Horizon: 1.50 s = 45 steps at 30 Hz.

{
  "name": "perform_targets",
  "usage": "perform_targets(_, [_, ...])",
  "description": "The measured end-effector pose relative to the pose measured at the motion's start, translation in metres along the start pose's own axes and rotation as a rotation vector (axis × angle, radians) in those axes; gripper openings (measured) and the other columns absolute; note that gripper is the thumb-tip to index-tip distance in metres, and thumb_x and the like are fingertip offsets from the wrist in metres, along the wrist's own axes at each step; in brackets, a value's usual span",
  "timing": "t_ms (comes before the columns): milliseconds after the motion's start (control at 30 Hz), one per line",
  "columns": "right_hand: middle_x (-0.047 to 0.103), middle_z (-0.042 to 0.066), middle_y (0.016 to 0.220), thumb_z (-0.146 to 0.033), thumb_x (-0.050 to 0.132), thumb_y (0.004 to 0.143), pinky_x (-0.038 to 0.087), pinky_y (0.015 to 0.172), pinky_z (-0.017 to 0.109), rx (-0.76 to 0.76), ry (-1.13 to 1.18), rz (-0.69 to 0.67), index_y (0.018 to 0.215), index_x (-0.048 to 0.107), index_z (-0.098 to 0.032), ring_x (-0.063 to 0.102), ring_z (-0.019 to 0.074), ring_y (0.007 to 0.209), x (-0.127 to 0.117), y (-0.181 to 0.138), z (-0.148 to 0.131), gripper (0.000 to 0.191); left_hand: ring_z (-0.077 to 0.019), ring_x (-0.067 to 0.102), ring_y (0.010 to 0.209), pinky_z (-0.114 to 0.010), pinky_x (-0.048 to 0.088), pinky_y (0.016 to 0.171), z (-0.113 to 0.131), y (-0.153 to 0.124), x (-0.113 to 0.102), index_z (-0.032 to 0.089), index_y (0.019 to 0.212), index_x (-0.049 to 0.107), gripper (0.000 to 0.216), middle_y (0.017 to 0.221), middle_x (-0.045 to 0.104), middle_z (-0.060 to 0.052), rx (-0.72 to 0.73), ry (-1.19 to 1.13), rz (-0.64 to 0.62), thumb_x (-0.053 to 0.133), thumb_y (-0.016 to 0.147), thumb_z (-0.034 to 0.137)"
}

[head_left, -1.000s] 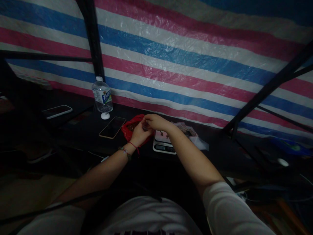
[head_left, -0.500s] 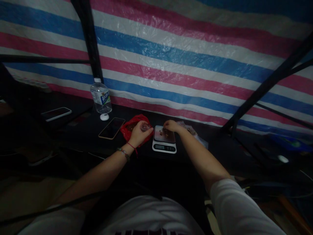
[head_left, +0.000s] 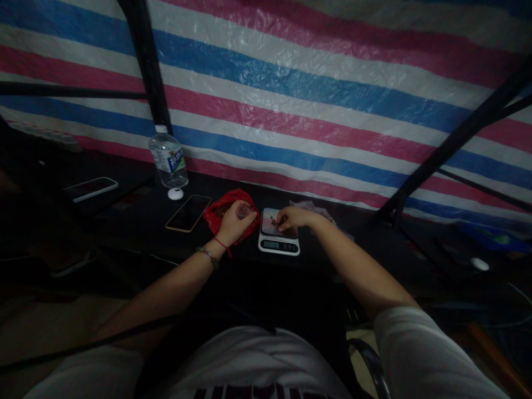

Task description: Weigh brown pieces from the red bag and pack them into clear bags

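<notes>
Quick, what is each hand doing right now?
Left hand: closed on a small clear container.
Right hand: fingertips pinched over the scale; what it holds cannot be told.

Pretty dim shot, but here's what shows. Left hand (head_left: 235,223) is curled around a small clear container (head_left: 245,211), held right over a red plastic bag (head_left: 220,208) sitting at about 10 o'clock from the hand. Right hand (head_left: 293,217) has its fingertips down on the platform of a small white kitchen scale (head_left: 277,239), where a few small dark bits lie; can't tell if it's pinching any. At 9 o'clock from the bag lies a phone (head_left: 188,213), and at 11 o'clock a water bottle (head_left: 168,159) stands with a little white puck (head_left: 175,193) just in front of it. Second phone (head_left: 90,188) lies far left. Striped tarp (head_left: 316,94) behind everything.
</notes>
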State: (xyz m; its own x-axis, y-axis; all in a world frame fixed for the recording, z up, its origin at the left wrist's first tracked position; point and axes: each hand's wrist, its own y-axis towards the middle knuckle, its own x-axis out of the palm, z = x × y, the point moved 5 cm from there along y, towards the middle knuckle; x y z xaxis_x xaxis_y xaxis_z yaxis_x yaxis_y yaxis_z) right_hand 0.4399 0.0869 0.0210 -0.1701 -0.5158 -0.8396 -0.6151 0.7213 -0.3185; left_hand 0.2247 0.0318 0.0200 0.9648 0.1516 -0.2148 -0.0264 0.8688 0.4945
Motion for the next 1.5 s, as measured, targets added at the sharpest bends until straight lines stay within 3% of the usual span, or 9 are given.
perform_targets(233, [0.073,0.003,0.090,-0.015,0.061,0.068,0.044,0.061,0.019,0.105,-0.120,0.040,0.095,0.072,-0.020,0.064,0.0154,0.074,-0.003,0.009,0.006,0.030,-0.0161,0.059,0.078,-0.030,0.047,0.075,-0.001,0.001,-0.001,0.018,0.093,0.056,0.028,0.085,0.062,-0.002,0.018,-0.004,0.002,0.063,0.075,0.038])
perform_targets(433, [0.072,0.003,0.087,-0.015,0.061,0.067,0.042,0.059,0.018,0.125,-0.289,0.121,0.094,0.072,-0.020,0.064,0.0146,0.072,-0.005,0.009,0.000,0.030,-0.0166,0.060,0.079,-0.031,0.048,0.075,-0.002,0.000,-0.001,0.019,0.093,0.056,0.028,0.085,0.063,-0.002,0.013,-0.004,0.009,0.064,0.074,0.038])
perform_targets(633, [0.071,0.007,0.085,-0.012,0.060,0.066,0.043,0.060,0.020,0.118,-0.156,0.268,0.089,0.071,-0.012,0.062,0.0153,0.072,-0.021,0.002,-0.010,0.025,-0.0164,0.060,0.078,-0.030,0.048,0.074,0.004,0.000,-0.001,0.019,0.091,0.056,0.026,0.085,0.063,-0.002,0.008,0.025,-0.013,0.063,0.074,0.038])
perform_targets(833, [0.069,0.003,0.082,-0.017,0.057,0.072,0.045,0.066,0.021,-0.183,0.237,0.366,0.091,0.068,-0.012,0.060,0.0119,0.070,-0.043,0.002,-0.070,0.023,-0.0181,0.061,0.078,-0.030,0.048,0.072,0.012,-0.004,0.003,0.019,0.091,0.057,0.031,0.086,0.065,-0.003,-0.017,0.137,-0.090,0.066,0.070,0.042])
perform_targets(1000, [0.069,0.001,0.083,-0.013,0.060,0.070,0.044,0.069,0.021,-0.325,0.139,0.323,0.088,0.070,-0.014,0.061,0.0115,0.073,-0.037,0.006,-0.128,0.020,-0.0204,0.062,0.078,-0.031,0.047,0.070,0.011,-0.004,0.005,0.018,0.096,0.057,0.038,0.087,0.065,-0.005,-0.054,0.177,-0.096,0.068,0.069,0.042])
perform_targets(1100, [0.069,0.001,0.083,-0.013,0.061,0.071,0.043,0.069,0.020,-0.354,0.077,0.283,0.088,0.071,-0.016,0.062,0.0113,0.074,-0.031,0.007,-0.141,0.020,-0.0208,0.062,0.078,-0.031,0.047,0.069,0.010,-0.004,0.005,0.017,0.097,0.057,0.038,0.089,0.065,-0.005,-0.050,0.181,-0.098,0.067,0.069,0.040])
perform_targets(1200, [0.069,0.002,0.085,-0.016,0.061,0.075,0.044,0.070,0.020,-0.341,0.084,0.344,0.091,0.071,-0.015,0.061,0.0113,0.074,-0.037,0.005,-0.130,0.019,-0.0200,0.062,0.077,-0.031,0.047,0.069,0.009,-0.003,0.003,0.018,0.096,0.058,0.038,0.086,0.065,-0.004,-0.049,0.171,-0.094,0.067,0.068,0.043])
perform_targets(1300, [0.069,0.004,0.084,-0.018,0.055,0.080,0.044,0.065,0.021,-0.188,0.081,0.441,0.097,0.069,-0.012,0.060,0.0113,0.069,-0.047,0.002,-0.095,0.023,-0.0186,0.061,0.078,-0.031,0.047,0.071,0.011,-0.002,0.000,0.018,0.093,0.058,0.036,0.085,0.065,-0.003,-0.030,0.131,-0.074,0.067,0.070,0.044])
perform_targets(1500, [0.071,0.008,0.090,-0.014,0.052,0.081,0.044,0.064,0.018,0.156,-0.071,0.290,0.095,0.070,-0.011,0.062,0.0128,0.074,-0.023,0.012,-0.028,0.023,-0.0177,0.061,0.078,-0.031,0.048,0.073,0.010,0.000,-0.002,0.019,0.092,0.058,0.033,0.085,0.065,-0.003,-0.049,0.093,-0.045,0.067,0.070,0.041])
